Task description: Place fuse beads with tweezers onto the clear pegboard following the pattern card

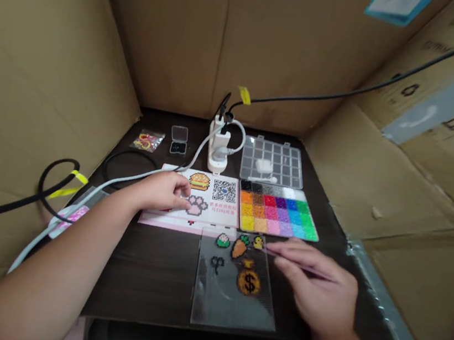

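My left hand [165, 191] rests on a printed pattern sheet [226, 214], its fingers loosely bent and apart with nothing between them. A hamburger and a paw print show on the sheet beside a QR code. In my right hand [322, 286] is a thin pinkish pair of tweezers [302, 266]. Its tip points left at a small yellow duck [258, 243] of beads on the clear pegboard [229, 312]; I cannot tell whether it touches. The board also carries a carrot [239, 248], a green and white figure [223, 241], a black outline [217, 264] and a money bag [248, 282].
Behind the board lies a bead tray [278, 210] sorted by colour, its clear gridded lid [290, 164] beyond. A power strip [216, 160] with cables stands at the back centre. A small black-filled box [178, 147] and a bag [147, 140] sit left. Cardboard walls surround the table.
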